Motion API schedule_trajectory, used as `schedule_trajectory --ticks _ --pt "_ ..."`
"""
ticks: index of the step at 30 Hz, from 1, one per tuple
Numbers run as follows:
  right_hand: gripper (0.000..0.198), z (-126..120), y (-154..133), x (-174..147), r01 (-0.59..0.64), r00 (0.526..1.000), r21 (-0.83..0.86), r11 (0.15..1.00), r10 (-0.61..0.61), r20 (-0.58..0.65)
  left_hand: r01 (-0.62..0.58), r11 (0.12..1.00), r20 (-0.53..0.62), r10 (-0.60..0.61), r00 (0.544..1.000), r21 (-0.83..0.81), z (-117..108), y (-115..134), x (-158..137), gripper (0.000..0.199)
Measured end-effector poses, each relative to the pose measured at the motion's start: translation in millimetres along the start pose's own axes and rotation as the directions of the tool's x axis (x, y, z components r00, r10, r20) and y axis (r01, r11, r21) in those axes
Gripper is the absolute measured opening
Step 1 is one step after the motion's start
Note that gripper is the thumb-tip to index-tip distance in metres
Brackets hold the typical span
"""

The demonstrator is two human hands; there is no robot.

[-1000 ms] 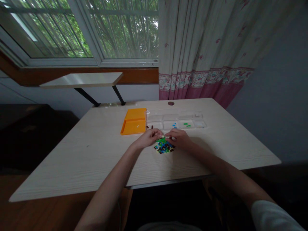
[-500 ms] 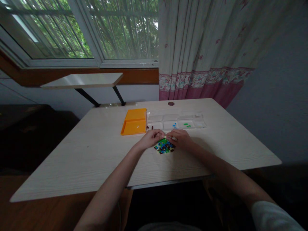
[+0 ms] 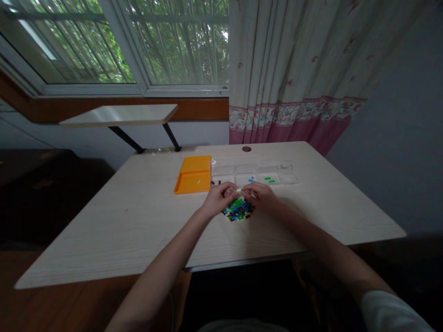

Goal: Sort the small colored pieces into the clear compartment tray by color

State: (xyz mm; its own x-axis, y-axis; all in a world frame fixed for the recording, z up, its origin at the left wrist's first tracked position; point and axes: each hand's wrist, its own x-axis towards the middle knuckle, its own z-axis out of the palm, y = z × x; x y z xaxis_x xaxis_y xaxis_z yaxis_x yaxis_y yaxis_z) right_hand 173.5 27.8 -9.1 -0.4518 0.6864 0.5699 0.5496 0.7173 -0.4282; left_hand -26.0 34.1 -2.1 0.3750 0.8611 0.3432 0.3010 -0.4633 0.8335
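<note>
Both your hands are at work over the desk [image 3: 148, 230], to the right of the open orange case [image 3: 194, 164] and a little nearer to you than it. Your left hand [image 3: 218, 198], the closer of the two to the case, has its fingers curled in towards the thumb, nearly closed, its tips at one end of a small pale piece [image 3: 238, 190]. Your right hand [image 3: 262, 197], farther right of the case, is bent in the same way, with its tips at the other end, so you have the piece pinched between both; which fingers press on it is too small to tell. The loose heap of small bricks [image 3: 238, 211], green, blue, dark brown and pale yellow, lies on the desk right of the case and nearer you, just below your fingertips. Directly beside the case on its right sits a clear compartment tray [image 3: 224, 178], where you have dark brown bits [image 3: 219, 182] closest to the case, then blue ones [image 3: 250, 180], then green ones [image 3: 269, 180] farthest from it.
</note>
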Motion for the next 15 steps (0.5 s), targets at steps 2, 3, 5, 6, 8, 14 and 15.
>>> schedule_trajectory --ticks 2,3,5,6,8,14,15 --pt "0.017 -5 5 1 -0.008 0.995 -0.027 1.0 0.011 0.099 -0.026 0.998 -0.1 0.031 0.994 0.05 -3 1 1 0.021" --pt "0.016 -7 8 1 -0.02 0.987 -0.052 0.998 0.028 0.161 -0.038 0.996 -0.149 0.05 0.988 0.078 -5 1 1 0.02" --pt "0.015 -12 13 1 -0.047 0.959 -0.108 0.993 0.075 0.273 -0.054 0.991 -0.232 0.083 0.969 0.125 -9 2 1 0.019" --pt "0.015 -14 15 1 -0.057 0.943 -0.132 0.99 0.096 0.319 -0.058 0.988 -0.265 0.095 0.96 0.144 -10 2 2 0.018" --pt "0.017 -15 19 1 -0.058 0.916 -0.153 0.987 0.114 0.385 -0.059 0.982 -0.314 0.113 0.943 0.177 -12 2 2 0.018" --pt "0.02 -11 19 -1 -0.051 0.891 -0.105 0.993 0.093 0.444 -0.071 0.977 -0.355 0.141 0.924 0.203 -13 3 2 0.018" --pt "0.02 -11 18 -1 -0.057 0.889 -0.101 0.993 0.096 0.448 -0.073 0.977 -0.356 0.142 0.924 0.201 -13 4 2 0.018"
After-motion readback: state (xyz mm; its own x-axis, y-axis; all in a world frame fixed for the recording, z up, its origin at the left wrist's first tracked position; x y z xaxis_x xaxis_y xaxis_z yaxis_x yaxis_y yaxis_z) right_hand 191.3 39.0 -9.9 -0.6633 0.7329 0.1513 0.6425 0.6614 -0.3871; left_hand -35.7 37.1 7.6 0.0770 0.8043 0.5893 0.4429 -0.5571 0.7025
